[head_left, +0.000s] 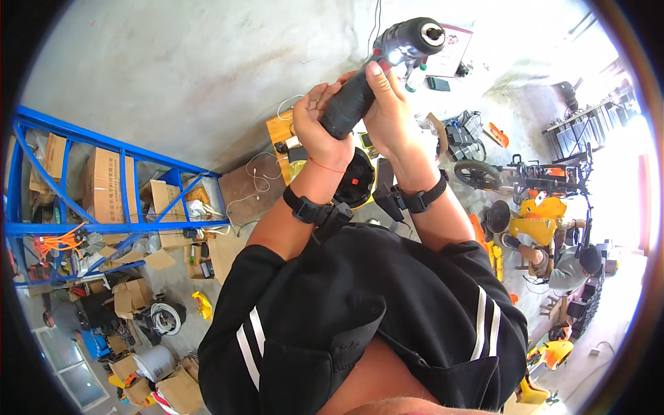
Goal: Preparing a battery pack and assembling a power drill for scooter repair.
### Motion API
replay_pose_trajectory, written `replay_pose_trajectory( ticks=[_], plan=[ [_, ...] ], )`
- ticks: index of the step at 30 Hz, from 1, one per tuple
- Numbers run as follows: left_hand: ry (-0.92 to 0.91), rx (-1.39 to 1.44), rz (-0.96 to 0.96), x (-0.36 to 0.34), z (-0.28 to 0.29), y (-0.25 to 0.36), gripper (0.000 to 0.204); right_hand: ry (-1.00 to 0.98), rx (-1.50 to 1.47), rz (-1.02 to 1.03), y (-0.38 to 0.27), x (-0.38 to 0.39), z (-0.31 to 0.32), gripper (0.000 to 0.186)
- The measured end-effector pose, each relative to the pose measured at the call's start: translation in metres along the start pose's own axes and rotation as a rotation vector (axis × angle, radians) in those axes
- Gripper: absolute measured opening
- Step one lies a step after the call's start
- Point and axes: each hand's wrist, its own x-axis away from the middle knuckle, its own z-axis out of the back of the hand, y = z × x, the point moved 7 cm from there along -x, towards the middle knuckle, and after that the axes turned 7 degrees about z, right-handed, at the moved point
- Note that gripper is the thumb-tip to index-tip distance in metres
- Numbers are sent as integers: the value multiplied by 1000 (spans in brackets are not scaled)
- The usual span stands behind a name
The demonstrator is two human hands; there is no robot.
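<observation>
I hold up a black cordless impact wrench point(349, 104) with red trim, its round nose pointing up and to the right. A light near its head is lit, and a short dark drive end sits inside a silver ring. My right hand point(391, 114) is closed on the right side of the grip, thumb lying up along it near the head. Against the left side and the butt of the grip, my left hand point(317, 124) is curled, its fingertips partly hidden behind the tool. Dark straps with small boxes circle both wrists.
Below my hands, a wooden table point(279, 130) carries cables and small items. A blue metal rack point(124, 227) with cardboard boxes stands at left. On the right, a person point(570, 266) sits low near yellow panels point(536, 220) and a wheeled frame point(532, 176).
</observation>
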Motion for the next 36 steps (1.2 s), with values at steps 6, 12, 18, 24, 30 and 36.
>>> replay_pose_trajectory(
  ticks=[6, 12, 18, 24, 30, 36],
  plan=[
    [-80, -109, -71, 24, -4, 3, 50, -84, 108, -27, -2, 16, 2, 29],
    [-163, -149, -117, 67, -14, 3, 55, -16, -231, -369, 15, 37, 27, 16],
    [-113, -400, -226, 88, 10, -4, 54, 7, -481, -594, 56, 65, 55, 19],
    [151, -1298, -805, 128, 34, 21, 31, -191, -329, -667, 91, 113, 32, 30],
    [207, -1268, -835, 159, 55, 44, 36, -169, -332, -809, 122, 139, 19, 37],
    [295, -1405, -871, 211, 76, 101, 51, -300, -296, -972, 157, 185, -36, 37]
  ],
)
